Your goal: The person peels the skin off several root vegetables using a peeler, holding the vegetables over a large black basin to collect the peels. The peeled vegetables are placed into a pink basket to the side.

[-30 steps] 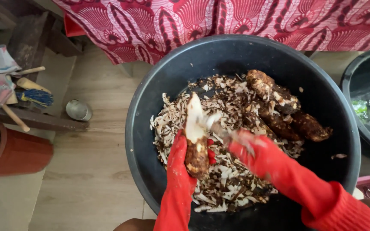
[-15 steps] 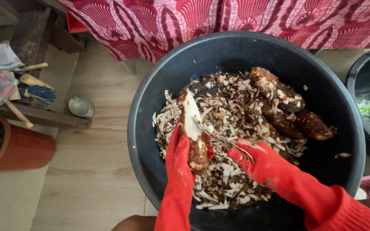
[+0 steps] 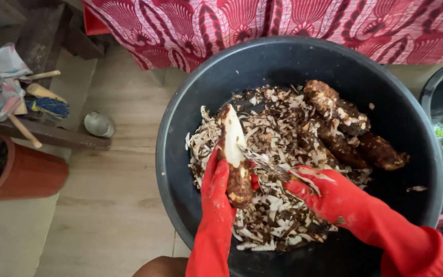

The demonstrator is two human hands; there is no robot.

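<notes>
No package, label, sign or screen showed anywhere around the large round black plastic tub [image 3: 180, 169], neither inside it nor on the floor beside it.
</notes>
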